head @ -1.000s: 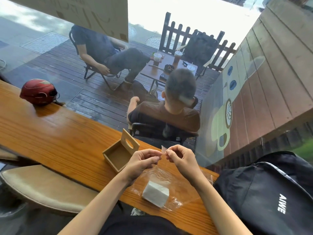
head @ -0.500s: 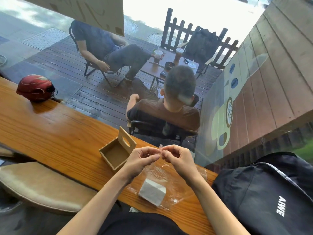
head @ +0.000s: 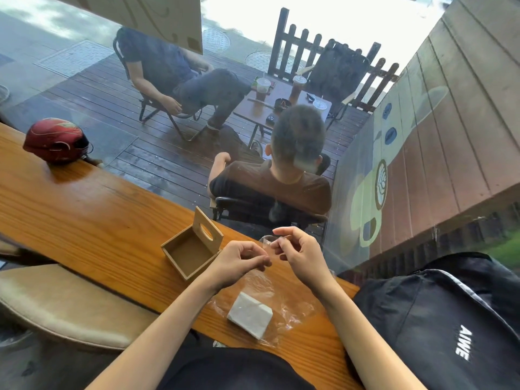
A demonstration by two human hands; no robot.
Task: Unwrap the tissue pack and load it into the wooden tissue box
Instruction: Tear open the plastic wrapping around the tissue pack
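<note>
A white tissue stack (head: pixel 250 314) lies inside a clear plastic wrapper (head: pixel 284 302) on the wooden counter (head: pixel 92 220), near its front edge. My left hand (head: pixel 239 263) and my right hand (head: pixel 298 253) are raised above it, each pinching the wrapper's upper edge between thumb and fingers, a small gap between them. The wooden tissue box (head: pixel 191 250) stands open and empty just left of my left hand, its slotted lid (head: pixel 208 230) tilted up at the far side.
A red helmet (head: pixel 57 140) sits at the counter's far left. A black backpack (head: pixel 439 322) fills the right end. A beige stool (head: pixel 64 302) stands below the counter on the left. Beyond the window, people sit at a small table.
My hands, pinched close together before, have drawn slightly apart along the wrapper's edge, the right one rising a little. The tissue stack stays in place.
</note>
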